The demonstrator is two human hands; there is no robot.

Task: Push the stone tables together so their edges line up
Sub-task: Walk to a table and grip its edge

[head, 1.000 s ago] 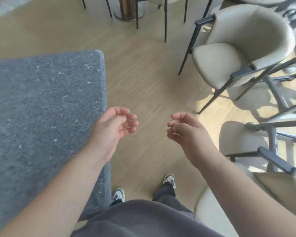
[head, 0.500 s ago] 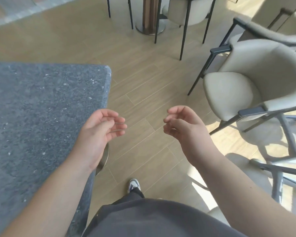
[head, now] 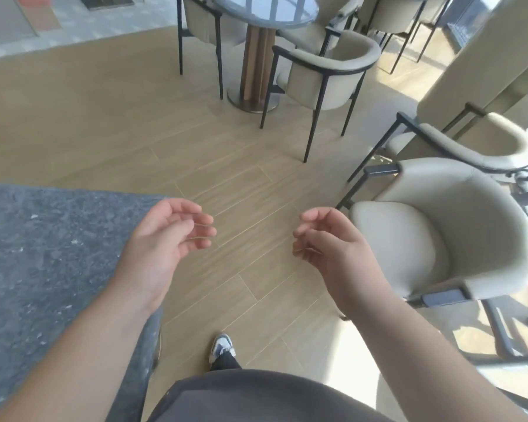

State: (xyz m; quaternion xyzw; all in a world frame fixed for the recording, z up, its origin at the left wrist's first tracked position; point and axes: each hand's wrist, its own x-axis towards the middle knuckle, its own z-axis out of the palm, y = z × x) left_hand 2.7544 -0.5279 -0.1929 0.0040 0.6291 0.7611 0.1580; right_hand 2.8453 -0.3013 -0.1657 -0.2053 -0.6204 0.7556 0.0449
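One grey speckled stone table [head: 43,257] fills the lower left; its far right corner lies just behind my left hand. My left hand [head: 162,245] hovers above that corner with fingers loosely curled, holding nothing. My right hand [head: 326,242] floats over the wooden floor to the right, fingers also loosely curled and empty. Neither hand touches the table. No second stone table is in view.
A beige armchair [head: 433,239] stands close on the right, with another [head: 476,144] behind it. Farther off, a round glass-topped table [head: 265,10] on a pedestal has chairs [head: 323,74] around it. Open wooden floor [head: 134,132] lies ahead. My shoe [head: 221,347] shows below.
The view has tilted up and forward, so the stone table sits lower left and the round table has come into sight. Both hands stay raised, empty and loosely curled.
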